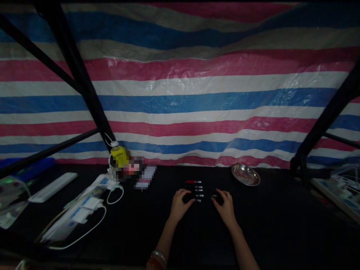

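Both my hands rest on a black table (267,225) in dim light. My left hand (179,204) lies with fingers curled beside a short row of small dark pens or markers (197,191), the farthest one red (191,182). My right hand (223,205) sits just to the right of the row, its fingers bent over a small dark object that I cannot make out. A bangle (157,257) shows on my left wrist.
A shallow metal dish (245,174) sits at back right. A yellow-labelled bottle (119,155), white cables, packets (81,210) and a white bar (53,186) lie on the left. Black frame poles (81,78) and a striped tarp (197,93) stand behind. More cables (340,187) lie at far right.
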Tool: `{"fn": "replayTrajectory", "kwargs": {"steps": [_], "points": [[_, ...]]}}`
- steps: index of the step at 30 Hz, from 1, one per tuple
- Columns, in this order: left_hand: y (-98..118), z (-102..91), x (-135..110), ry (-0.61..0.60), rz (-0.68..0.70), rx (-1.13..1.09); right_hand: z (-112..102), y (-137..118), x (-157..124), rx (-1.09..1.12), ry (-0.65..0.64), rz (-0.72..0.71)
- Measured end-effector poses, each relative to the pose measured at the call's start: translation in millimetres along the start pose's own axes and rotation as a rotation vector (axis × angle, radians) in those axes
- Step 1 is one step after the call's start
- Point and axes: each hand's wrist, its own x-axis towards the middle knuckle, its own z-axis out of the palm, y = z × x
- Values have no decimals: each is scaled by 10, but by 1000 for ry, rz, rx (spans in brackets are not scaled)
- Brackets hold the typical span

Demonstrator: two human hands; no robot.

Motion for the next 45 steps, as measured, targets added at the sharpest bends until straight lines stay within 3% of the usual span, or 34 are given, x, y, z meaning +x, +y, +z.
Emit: {"fn": "replayTrajectory", "kwargs": {"steps": [8, 14, 30, 39, 45], "points": [[22, -4, -2, -56, -16, 136, -81, -25, -269, 96, 46, 99], [-2, 18, -7, -33, 6, 161, -101, -41, -289, 89, 80, 120], [3, 26, -11, -11, 27, 174, 10, -68, -197, -180, 71, -6], [-25, 52, -6, 10, 38, 171, 131, -446, 199, -233, -175, -133], [-15, 49, 0, 4, 38, 170, 268, -418, 444, -243, -329, -156]]}}
